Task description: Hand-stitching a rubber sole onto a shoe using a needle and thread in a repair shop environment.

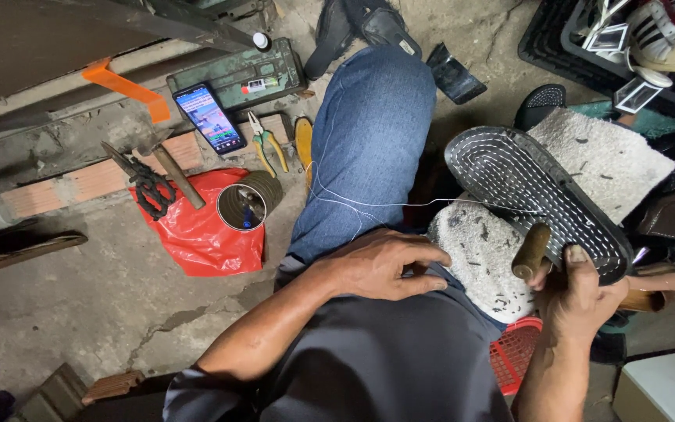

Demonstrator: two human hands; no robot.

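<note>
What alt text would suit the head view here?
A seated person's right hand grips a wooden-handled tool against an upturned black shoe sole, white thread trailing to the left hand on the lap. Scissors, pliers and a phone lie on the floor.

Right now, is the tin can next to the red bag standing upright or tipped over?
Tipped over. The can lies on its side on the red bag, its open mouth facing the camera, so the round rim and dark inside show.

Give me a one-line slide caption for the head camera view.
Right hand grips a wooden-handled awl against a black shoe sole; left hand rests on the lap.
</note>
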